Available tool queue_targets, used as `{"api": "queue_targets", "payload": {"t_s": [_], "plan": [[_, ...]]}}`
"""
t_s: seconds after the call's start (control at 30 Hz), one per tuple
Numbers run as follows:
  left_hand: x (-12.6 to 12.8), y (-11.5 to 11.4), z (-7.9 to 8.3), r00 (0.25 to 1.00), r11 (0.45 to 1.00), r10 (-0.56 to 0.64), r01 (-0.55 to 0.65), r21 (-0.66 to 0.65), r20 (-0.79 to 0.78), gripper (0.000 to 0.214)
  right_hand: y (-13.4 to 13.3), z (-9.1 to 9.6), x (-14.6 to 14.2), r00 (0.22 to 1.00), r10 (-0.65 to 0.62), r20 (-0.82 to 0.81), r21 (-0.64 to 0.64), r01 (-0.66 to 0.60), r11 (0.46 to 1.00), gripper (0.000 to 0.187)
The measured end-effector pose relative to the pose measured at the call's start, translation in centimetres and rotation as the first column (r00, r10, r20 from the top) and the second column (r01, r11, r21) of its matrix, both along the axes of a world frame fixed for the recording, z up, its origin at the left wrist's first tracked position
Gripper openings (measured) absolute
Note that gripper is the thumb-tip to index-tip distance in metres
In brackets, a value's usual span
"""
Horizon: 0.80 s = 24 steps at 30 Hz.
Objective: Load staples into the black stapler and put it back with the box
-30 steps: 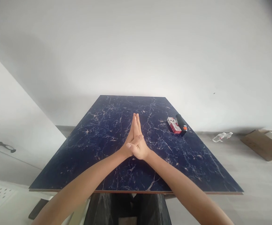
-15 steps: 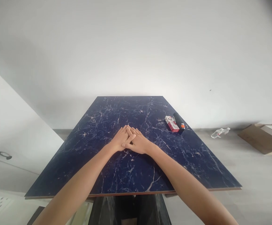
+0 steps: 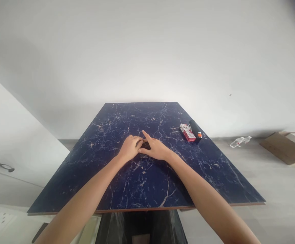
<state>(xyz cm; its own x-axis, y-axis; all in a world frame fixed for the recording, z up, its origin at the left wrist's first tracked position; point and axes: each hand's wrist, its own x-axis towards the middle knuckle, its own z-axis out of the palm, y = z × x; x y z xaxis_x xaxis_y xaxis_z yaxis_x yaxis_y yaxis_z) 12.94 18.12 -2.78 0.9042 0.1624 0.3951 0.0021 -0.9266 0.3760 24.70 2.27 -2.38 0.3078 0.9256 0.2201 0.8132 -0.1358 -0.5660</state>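
blue tabletop [image 3: 142, 189], hands [image 3: 130, 148] [image 3: 158, 149] well inside edges [image 3: 142, 209]

My 2 hands meet above the dark blue, white-veined table [image 3: 142, 193]. My left hand [image 3: 130, 148] curls inward, its fingers meeting those of my right hand [image 3: 159, 149]; I can't tell whether they grip. On my right hand, 1 finger points up and away, and the thumb reaches toward my left. Off to my right, a red-and-white box [image 3: 188, 133] lies beside a black cylinder [image 3: 194, 127] with an orange patch. Beyond the table, a clear bottle [image 3: 236, 142] lies on the floor [image 3: 271, 189] near a cardboard box [image 3: 284, 148].
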Motion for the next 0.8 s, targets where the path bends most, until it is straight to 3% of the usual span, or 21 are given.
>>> {"api": "queue_targets", "payload": {"t_s": [0.1,0.2,0.33,0.4,0.47,0.5,0.57,0.63,0.7,0.73,0.8], "plan": [[-0.3,0.2,-0.3,0.997,0.997,0.076,-0.076,0.007,0.012,0.030,-0.4,0.0,1.3,0.998,-0.056,0.027,0.023,0.056,0.998,0.051],[-0.2,0.5,-1.0,0.998,0.998,0.061,-0.060,0.027,-0.020,0.043,-0.6,-0.3,2.1,0.991,-0.111,0.076,0.027,0.109,0.994,0.022],[-0.1,0.4,-1.5,0.997,0.998,0.070,-0.070,-0.009,-0.034,0.041,-0.8,0.1,2.9,0.989,-0.129,0.077,-0.026,0.131,0.991,0.025],[-0.3,0.3,-1.3,0.998,0.999,0.042,-0.042,-0.009,-0.051,0.037,-1.6,1.1,4.1,0.961,-0.251,0.120,-0.026,0.255,0.966,0.030],[-0.6,0.6,-0.8,0.998,1.000,-0.003,0.004,0.006,-0.057,0.035,-3.4,2.3,6.1,0.855,-0.486,0.184,0.073,0.481,0.874,0.037],[-0.8,1.0,-0.4,0.999,1.000,-0.022,0.023,0.019,-0.046,0.034,-4.6,2.8,7.3,0.768,-0.612,0.189,0.122,0.600,0.791,0.039],[-1.4,2.3,0.3,1.000,0.999,-0.027,0.028,0.035,-0.007,0.033,-7.4,3.3,9.8,0.537,-0.829,0.154,0.217,0.800,0.559,0.043],[-2.2,4.4,0.8,0.999,0.999,0.032,-0.033,0.027,0.037,0.033,-10.0,3.1,12.1,0.383,-0.914,0.136,0.214,0.889,0.405,0.046],[-3.1,6.8,1.0,0.989,0.991,0.135,-0.136,0.002,0.053,0.036,-12.0,2.4,13.9,0.289,-0.942,0.173,0.123,0.942,0.312,0.069],[-3.5,8.0,0.9,0.983,0.984,0.178,-0.178,-0.008,0.047,0.037,-12.6,2.0,14.5,0.298,-0.938,0.176,0.009,0.953,0.304,0.075],[-4.2,9.8,0.7,0.968,0.968,0.249,-0.248,-0.034,0.024,0.039,-13.3,1.4,15.2,0.396,-0.900,0.181,-0.197,0.911,0.362,0.069]]}}
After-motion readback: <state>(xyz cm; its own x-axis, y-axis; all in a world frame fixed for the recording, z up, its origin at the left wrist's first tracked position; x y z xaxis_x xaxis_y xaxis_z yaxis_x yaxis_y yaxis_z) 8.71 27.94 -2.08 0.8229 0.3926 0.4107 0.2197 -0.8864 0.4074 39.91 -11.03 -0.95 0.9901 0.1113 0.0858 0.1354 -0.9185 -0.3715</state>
